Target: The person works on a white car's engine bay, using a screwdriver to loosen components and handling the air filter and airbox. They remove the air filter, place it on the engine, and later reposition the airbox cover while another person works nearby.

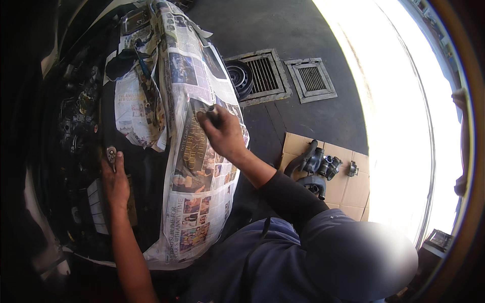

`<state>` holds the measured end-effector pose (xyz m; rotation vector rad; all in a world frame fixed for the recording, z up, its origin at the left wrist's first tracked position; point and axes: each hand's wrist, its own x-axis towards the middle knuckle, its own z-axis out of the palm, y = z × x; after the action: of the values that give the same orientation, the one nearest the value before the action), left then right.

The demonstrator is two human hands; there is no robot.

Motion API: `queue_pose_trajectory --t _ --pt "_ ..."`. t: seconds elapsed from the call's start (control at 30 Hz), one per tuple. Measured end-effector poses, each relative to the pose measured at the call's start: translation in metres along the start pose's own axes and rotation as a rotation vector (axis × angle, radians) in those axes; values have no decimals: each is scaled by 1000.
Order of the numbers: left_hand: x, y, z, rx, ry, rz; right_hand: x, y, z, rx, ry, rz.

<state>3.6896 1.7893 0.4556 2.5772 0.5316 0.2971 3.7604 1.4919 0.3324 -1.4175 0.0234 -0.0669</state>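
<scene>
My left hand (117, 188) is over the dark front edge of a car's engine bay (76, 121), its fingers closed round a ratchet wrench (111, 152). The round metal head of the wrench shows above the fingers; its handle is mostly hidden by the hand. To the right, my right hand (226, 132) is raised above the newspaper (202, 166) spread along the car's front. Its thumb and fingers are closed on a short dark cylindrical piece (214, 114), which looks like a socket. The two hands are well apart.
Farther along the car lie a dark cloth (120, 64) and a blue-handled tool (143, 65) near a tray (135, 21). A pale pleated panel (96, 204) sits beside my left wrist. On the floor are a wheel (239, 77), drain grates (311, 80) and cardboard (348, 189) holding black hose-like parts (313, 164).
</scene>
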Motion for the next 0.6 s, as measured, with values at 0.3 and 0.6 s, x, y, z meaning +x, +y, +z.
queue_pose_trajectory --t 0.3,0.6 --pt "17 87 75 34 193 117 49 122 -163 -407 156 211" --pt "63 130 208 309 -14 -121 266 414 -226 -692 106 703"
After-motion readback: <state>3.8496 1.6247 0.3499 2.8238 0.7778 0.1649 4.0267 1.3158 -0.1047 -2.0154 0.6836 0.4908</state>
